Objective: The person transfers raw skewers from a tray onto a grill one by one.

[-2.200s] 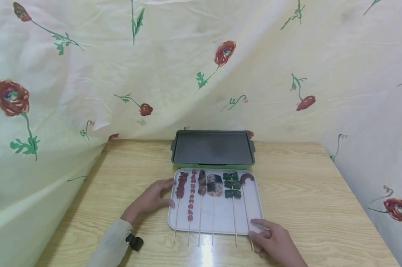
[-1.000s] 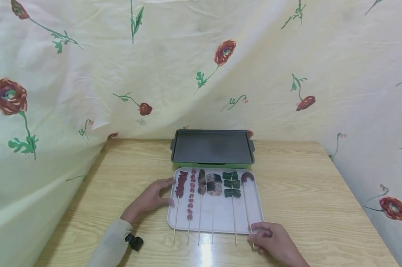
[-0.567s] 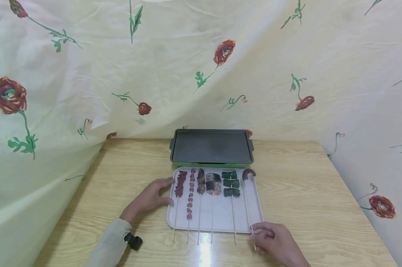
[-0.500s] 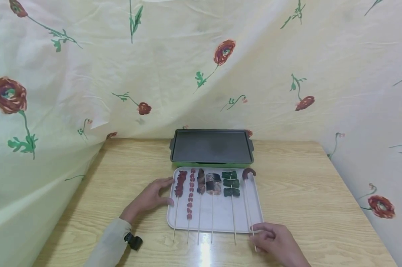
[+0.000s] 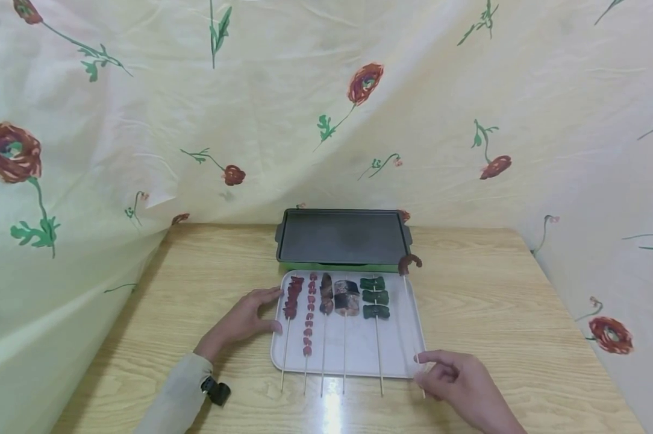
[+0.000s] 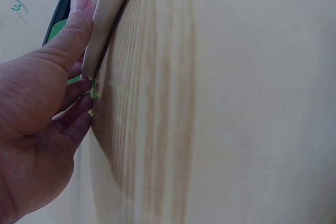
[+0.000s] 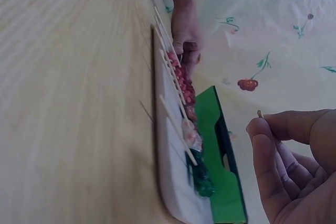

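My right hand (image 5: 459,380) pinches the lower end of a wooden skewer (image 5: 410,301) with a curved dark red-brown piece (image 5: 410,263) at its top. That piece is lifted and overlaps the griddle's front right corner in the head view. In the right wrist view the skewer's end (image 7: 260,113) pokes out between thumb and index finger. My left hand (image 5: 245,319) rests at the left rim of a white tray (image 5: 359,358), fingers spread, thumb on the rim. On the tray lie skewers of red meat (image 5: 293,298), small red pieces (image 5: 308,325), fish slices (image 5: 347,296) and green rolls (image 5: 376,298).
A black griddle (image 5: 343,235) on a green base stands right behind the tray. Both are on a wood-grain table (image 5: 484,289), with a flowered cloth (image 5: 250,108) hanging behind and at the sides. A black strap device (image 5: 215,390) sits on the left wrist.
My right hand took the rightmost skewer, raised its tip off the tray and moved it up and slightly right toward the griddle. The left hand stays on the tray's rim.
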Action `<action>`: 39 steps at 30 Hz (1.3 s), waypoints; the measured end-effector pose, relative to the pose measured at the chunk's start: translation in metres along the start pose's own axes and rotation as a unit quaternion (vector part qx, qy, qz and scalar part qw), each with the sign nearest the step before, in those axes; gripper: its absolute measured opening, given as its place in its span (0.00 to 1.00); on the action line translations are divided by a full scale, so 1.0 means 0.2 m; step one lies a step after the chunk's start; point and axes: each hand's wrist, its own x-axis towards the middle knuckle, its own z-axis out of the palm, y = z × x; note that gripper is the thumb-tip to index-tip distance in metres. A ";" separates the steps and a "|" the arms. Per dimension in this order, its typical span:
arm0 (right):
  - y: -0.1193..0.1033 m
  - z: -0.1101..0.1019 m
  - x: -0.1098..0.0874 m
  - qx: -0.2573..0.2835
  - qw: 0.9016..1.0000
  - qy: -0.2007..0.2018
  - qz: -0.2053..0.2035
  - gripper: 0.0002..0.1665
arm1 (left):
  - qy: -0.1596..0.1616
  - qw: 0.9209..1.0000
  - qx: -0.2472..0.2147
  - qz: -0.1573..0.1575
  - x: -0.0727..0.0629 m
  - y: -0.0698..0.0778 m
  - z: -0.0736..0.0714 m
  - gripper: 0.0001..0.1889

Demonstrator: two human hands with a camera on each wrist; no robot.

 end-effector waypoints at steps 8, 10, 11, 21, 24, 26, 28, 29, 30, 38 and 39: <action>-0.06 -0.08 0.07 -0.037 0.997 0.022 -0.065 0.21 | 0.002 1.000 -0.006 -0.003 -0.01 0.00 0.01 0.46; -0.09 -0.11 0.10 -0.044 0.997 0.029 -0.063 0.21 | 0.003 1.000 -0.007 -0.003 0.00 -0.01 0.01 0.46; -0.10 -0.12 0.11 -0.046 0.997 0.030 -0.061 0.21 | 0.004 1.000 -0.007 -0.003 0.00 -0.01 0.02 0.46; -0.14 -0.26 0.22 -0.059 0.994 0.032 -0.090 0.20 | 0.004 1.000 0.000 0.000 0.01 -0.01 0.02 0.46; -0.15 -0.29 0.26 -0.056 0.994 0.032 -0.093 0.20 | 0.006 1.000 0.003 0.000 0.01 -0.01 0.02 0.46; -0.16 -0.30 0.29 -0.055 0.993 0.031 -0.097 0.20 | 0.006 1.000 0.006 -0.001 0.01 0.00 0.02 0.46; -0.17 -0.31 0.32 -0.050 0.993 0.030 -0.098 0.21 | 0.005 1.000 0.008 -0.008 0.01 0.00 0.02 0.46; -0.17 -0.31 0.34 -0.048 0.994 0.028 -0.097 0.21 | 0.005 1.000 0.008 -0.009 0.01 0.00 0.02 0.46; -0.17 -0.32 0.35 -0.047 0.994 0.027 -0.096 0.21 | 0.006 1.000 0.009 -0.011 0.01 0.00 0.02 0.46; -0.18 -0.31 0.49 -0.058 0.995 0.025 -0.074 0.21 | 0.011 1.000 0.007 -0.002 0.01 -0.02 0.03 0.46; -0.18 -0.31 0.50 -0.060 0.995 0.026 -0.073 0.20 | 0.012 1.000 0.008 -0.002 0.01 -0.02 0.03 0.46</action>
